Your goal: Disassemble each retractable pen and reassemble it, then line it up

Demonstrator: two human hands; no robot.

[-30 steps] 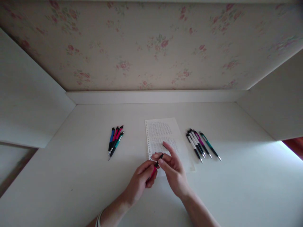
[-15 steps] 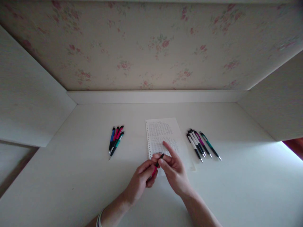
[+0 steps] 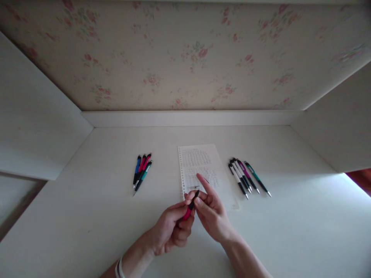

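I have both hands close together at the near middle of the desk (image 3: pixel 72 220), working on one red-and-black pen (image 3: pixel 189 212). The left hand (image 3: pixel 171 231) is closed round its red barrel, thumb on the upper side and fingers curled beneath. The right hand (image 3: pixel 213 217) is narrowed to a pinch, thumb and bent fingers at the black end, while its index finger stretches out toward the far side. I see the pen tilted, its black end toward the far right, above the near part of a written sheet (image 3: pixel 197 156).

On the sheet, just beyond that black end, I make out a small silver piece (image 3: pixel 197 187). A dark sliver (image 3: pixel 206 180) shows beside the outstretched finger; I cannot tell what it is.

Well to the left I have a blue pen (image 3: pixel 137 169), two red pens (image 3: pixel 142 164) and a green pen (image 3: pixel 144 175) lying close together, tips toward the near side. To the right of the sheet lie white pens (image 3: pixel 237 174), a purple pen (image 3: pixel 242 167) and, at the far right of that group, a teal pen (image 3: pixel 256 177), tips toward the near right. A striped band (image 3: pixel 118 267) circles the left wrist, and flowered wallpaper (image 3: pixel 121 77) covers the far wall.
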